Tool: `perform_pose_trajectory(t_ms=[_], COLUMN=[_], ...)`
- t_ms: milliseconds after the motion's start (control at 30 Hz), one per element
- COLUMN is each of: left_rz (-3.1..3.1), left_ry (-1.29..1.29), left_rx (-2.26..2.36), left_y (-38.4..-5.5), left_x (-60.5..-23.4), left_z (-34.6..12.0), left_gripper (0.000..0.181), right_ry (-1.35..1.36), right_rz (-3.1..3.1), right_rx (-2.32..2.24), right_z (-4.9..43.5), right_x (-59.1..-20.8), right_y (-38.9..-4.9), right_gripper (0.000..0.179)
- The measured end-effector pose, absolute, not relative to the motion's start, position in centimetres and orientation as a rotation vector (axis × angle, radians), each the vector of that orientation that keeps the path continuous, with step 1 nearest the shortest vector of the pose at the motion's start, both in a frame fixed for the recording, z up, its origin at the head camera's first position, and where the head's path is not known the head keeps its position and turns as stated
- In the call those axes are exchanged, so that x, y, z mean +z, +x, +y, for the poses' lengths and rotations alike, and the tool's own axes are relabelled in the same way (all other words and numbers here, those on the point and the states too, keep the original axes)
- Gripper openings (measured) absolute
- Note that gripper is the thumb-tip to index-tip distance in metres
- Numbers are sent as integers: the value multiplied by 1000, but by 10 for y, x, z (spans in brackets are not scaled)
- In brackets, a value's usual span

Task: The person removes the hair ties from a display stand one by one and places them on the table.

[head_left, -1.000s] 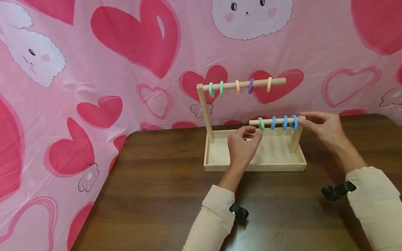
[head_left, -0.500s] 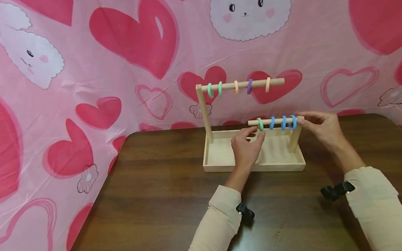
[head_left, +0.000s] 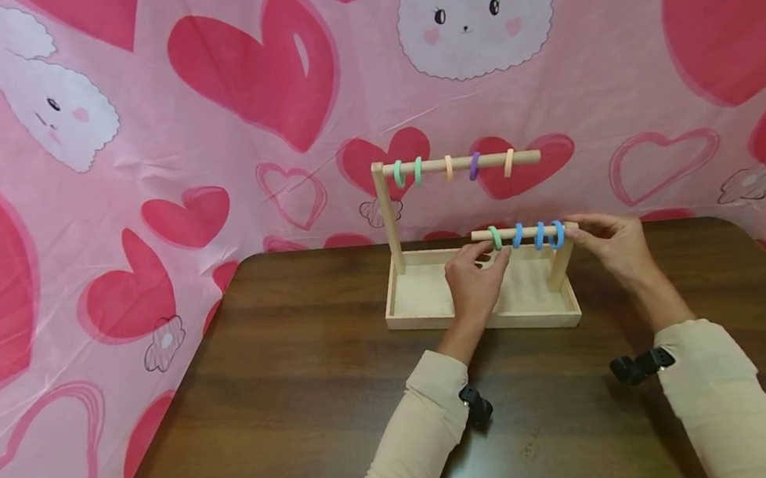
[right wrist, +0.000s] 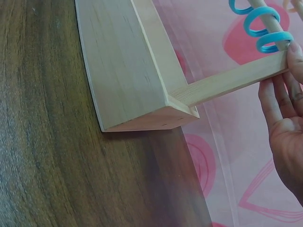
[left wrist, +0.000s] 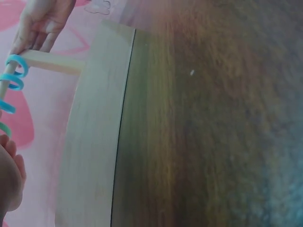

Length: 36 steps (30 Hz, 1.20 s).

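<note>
A light wooden ring rack (head_left: 391, 218) has a long upper rod and a shorter lower rod, each on its own post above a tray base. On the lower rod hang a green ring (head_left: 495, 238) near its free left end and several blue rings (head_left: 539, 235) towards the post. My left hand (head_left: 474, 280) is just below the green ring, thumb and index finger spread apart on either side of it. My right hand (head_left: 616, 248) grips the top of the right post (right wrist: 232, 80), thumb in front and fingers behind, close to the last blue ring.
The upper rod (head_left: 526, 156) carries green, peach and purple rings. Below the rods lies the rack's shallow tray (head_left: 520, 321), standing on a dark brown wooden table (head_left: 289, 407). A pink cloth (head_left: 214, 124) with hearts and rabbits hangs right behind the table's back edge.
My left hand has shifted slightly right, its thumb passing the green ring's lower edge and parting from the index finger. The rings keep their places on the rods; my right hand stays put.
</note>
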<state>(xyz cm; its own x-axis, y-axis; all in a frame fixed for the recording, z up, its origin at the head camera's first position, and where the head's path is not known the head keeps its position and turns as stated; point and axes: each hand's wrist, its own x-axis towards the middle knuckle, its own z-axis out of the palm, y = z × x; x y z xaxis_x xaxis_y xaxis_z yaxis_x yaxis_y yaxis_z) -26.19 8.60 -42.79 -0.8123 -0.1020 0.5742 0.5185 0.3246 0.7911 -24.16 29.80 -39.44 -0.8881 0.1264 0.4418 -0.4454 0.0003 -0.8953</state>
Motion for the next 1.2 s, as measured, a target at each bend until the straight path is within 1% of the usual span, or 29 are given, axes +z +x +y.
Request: perform_pose_trajectory(t_ms=[133, 400, 600, 733, 867, 1033, 1200], left_rz=[-2065, -2025, -2033, -2025, -2014, -2007, -2018], left_ry=[-360, -392, -395, -392, -379, -385, -382], left_rx=[-1542, -1535, -1530, -1540, -1540, -1539, -1545], left_y=[-262, -260, -259, -258, -260, -261, -262], left_x=[-426, -422, -418, -416, -416, -418, -420], left_z=[87, 84, 81, 77, 73, 69, 63], left_gripper=[18, 15, 15, 15, 15, 14, 14], right_ry=[330, 310, 288, 269, 277, 288, 304], right_rz=[-1901, -1916, -1933, -1959, -1951, -1938, -1921], right_rx=[1929, 1909, 1898, 1881, 1884, 1895, 1916], right_z=[292, 292, 299, 303, 300, 295, 301], right_x=[-386, -385, -394, -400, -396, -387, -399], right_y=[-234, -232, -238, -244, -241, -234, -243], right_gripper=[25, 25, 29, 27, 25, 26, 28])
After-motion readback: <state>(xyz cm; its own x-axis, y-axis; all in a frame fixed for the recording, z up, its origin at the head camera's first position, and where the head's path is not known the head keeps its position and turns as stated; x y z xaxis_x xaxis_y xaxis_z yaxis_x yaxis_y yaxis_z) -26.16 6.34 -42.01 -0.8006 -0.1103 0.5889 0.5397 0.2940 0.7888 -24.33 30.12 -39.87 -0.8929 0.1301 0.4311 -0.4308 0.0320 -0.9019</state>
